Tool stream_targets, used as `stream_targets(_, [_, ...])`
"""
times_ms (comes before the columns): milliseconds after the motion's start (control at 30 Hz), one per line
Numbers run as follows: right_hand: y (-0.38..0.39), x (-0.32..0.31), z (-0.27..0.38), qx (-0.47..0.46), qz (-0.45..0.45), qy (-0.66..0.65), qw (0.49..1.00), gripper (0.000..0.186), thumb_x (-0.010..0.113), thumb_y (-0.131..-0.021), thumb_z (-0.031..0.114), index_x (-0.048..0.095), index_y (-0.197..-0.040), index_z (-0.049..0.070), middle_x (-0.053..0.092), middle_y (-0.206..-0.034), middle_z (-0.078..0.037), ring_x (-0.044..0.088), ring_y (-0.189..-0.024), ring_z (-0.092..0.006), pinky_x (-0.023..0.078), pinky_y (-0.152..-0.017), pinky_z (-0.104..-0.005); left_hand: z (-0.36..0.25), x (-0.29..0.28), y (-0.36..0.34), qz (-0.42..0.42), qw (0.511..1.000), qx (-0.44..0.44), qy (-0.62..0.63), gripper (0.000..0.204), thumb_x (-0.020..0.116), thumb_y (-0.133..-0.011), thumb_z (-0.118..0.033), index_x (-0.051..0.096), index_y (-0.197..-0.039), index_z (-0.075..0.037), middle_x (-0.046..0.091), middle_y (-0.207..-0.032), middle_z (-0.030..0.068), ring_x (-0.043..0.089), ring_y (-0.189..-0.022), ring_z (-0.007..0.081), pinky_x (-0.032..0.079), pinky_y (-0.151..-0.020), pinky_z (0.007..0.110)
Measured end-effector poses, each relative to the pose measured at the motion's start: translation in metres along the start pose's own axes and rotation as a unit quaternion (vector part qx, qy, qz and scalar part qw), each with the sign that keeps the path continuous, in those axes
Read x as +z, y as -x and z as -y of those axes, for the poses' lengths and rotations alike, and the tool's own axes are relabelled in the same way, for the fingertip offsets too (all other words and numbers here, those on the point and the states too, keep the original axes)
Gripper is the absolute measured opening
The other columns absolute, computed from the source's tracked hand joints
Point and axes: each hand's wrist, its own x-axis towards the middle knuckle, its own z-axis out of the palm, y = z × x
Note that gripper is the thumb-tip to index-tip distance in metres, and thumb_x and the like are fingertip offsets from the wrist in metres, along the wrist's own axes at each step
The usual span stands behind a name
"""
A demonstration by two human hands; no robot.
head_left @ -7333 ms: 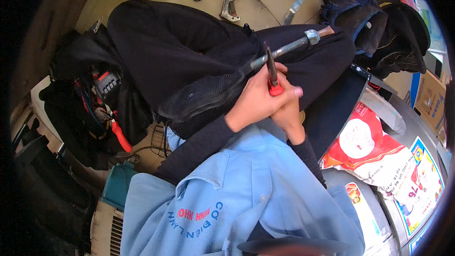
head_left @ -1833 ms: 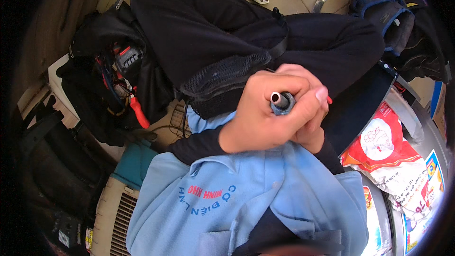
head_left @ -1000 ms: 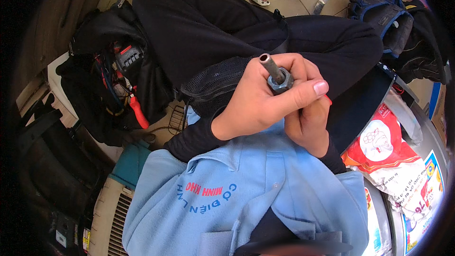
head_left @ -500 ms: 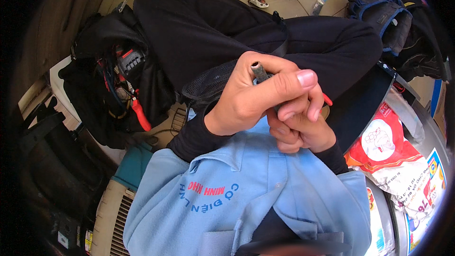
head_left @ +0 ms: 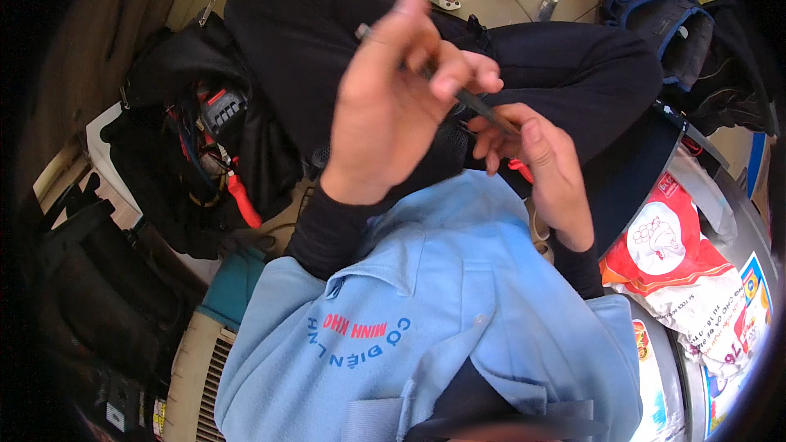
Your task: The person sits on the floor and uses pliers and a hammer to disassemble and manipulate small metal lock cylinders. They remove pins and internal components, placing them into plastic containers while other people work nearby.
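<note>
Tube, dark metal (head_left: 485,107), held aslant above the lap (head_left: 573,57); left hand (head_left: 389,115) and right hand (head_left: 555,165), earlier clasped together, now parted, so more shaft is exposed; left fingers loosely curled, firmness of both grips not determinable; tube's middle hidden, left hand blurred; red handle (head_left: 520,169) largely covered by right hand

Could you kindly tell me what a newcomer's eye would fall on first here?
Probably the left hand, blurred at the centre, and the right hand beside it, with a slim dark rod between them. Next, perhaps, the red-and-white sack at the right, and the bright red handle by the open black bag at the left.
</note>
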Motion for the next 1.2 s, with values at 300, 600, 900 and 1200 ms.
stream_targets(300, [0.02,-0.051,-0.001,-0.047,-0.016,0.635,0.771,0.027,0.072,-0.082,0.025,0.06,-0.087,0.002,0.059,-0.088,-0.012,0.057,-0.086,-0.0304,0.046,-0.073,-0.0384,-0.011,-0.041,0.003,0.078,0.983,-0.073,0.152,0.024,0.038,-0.098,-0.033,0.048,-0.094,-0.011,0.044,-0.078,0.0007,0.049,-0.08,0.0175,0.035,-0.095,0.048])
stream_targets(600, [0.04,-0.045,-0.016,0.006,-0.014,0.626,0.779,0.029,0.08,-0.071,0.02,0.064,-0.086,0.001,0.057,-0.11,-0.011,0.055,-0.1,-0.0305,0.046,-0.084,-0.0386,0.0,-0.06,0.003,0.062,0.986,-0.051,0.146,0.03,0.039,-0.101,-0.032,0.047,-0.103,-0.004,0.049,-0.099,0.0133,0.053,-0.106,0.0312,0.035,-0.111,0.057])
stream_targets(900, [0.045,-0.04,-0.034,-0.046,-0.054,0.682,0.728,0.031,0.082,-0.064,0.014,0.063,-0.085,0.001,0.057,-0.115,-0.012,0.054,-0.104,-0.0309,0.045,-0.085,-0.0399,0.002,-0.038,0.003,-0.123,0.992,0.024,0.01,0.035,0.045,-0.101,-0.038,0.051,-0.107,-0.004,0.052,-0.105,0.0154,0.054,-0.114,0.0342,0.038,-0.11,0.059])
stream_targets(1200, [0.052,-0.049,-0.039,-0.123,-0.089,0.614,0.775,0.023,0.075,-0.063,0.004,0.059,-0.08,-0.001,0.061,-0.105,-0.013,0.058,-0.097,-0.0314,0.048,-0.08,-0.037,0.0,-0.051,0.008,0.008,0.997,-0.078,0.01,0.044,0.035,-0.101,-0.054,0.048,-0.116,-0.014,0.049,-0.084,0.0078,0.056,-0.078,0.0226,0.052,-0.068,0.045])
